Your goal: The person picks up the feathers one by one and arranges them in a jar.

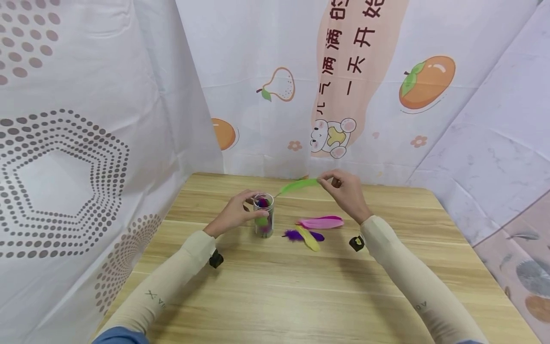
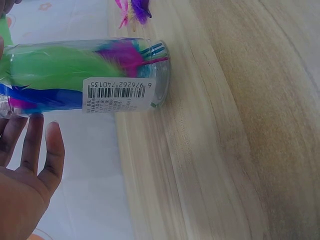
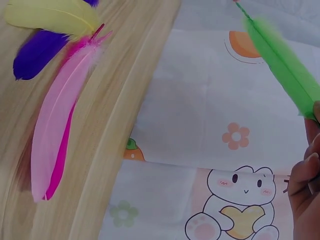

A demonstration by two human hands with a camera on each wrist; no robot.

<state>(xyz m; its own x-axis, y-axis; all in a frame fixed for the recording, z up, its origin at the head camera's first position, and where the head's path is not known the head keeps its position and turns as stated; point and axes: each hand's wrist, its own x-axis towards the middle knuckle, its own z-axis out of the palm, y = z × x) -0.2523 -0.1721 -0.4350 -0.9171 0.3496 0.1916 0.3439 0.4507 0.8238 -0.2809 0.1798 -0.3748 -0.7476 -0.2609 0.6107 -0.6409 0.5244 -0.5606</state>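
Observation:
A clear plastic jar [image 1: 263, 216] stands on the wooden table [image 1: 275, 286], stuffed with green, blue and magenta feathers. My left hand [image 1: 246, 206] grips it from the left, fingers round its side. In the left wrist view the jar [image 2: 90, 75] shows a barcode label, with my fingers [image 2: 40, 150] just below it. My right hand [image 1: 330, 182] pinches the tip of a green feather [image 1: 298, 185] in the air, its quill pointing toward the jar's mouth. The right wrist view shows the same green feather [image 3: 282, 62] above my fingers [image 3: 306, 172].
Loose feathers lie right of the jar: a pink feather [image 1: 321, 222], a purple feather [image 1: 295, 235] and a yellow feather [image 1: 310, 240], also seen as pink [image 3: 55, 135], purple [image 3: 35, 55] and yellow [image 3: 50, 15]. Printed cloth backdrops [image 1: 301, 95] enclose the table's back and sides.

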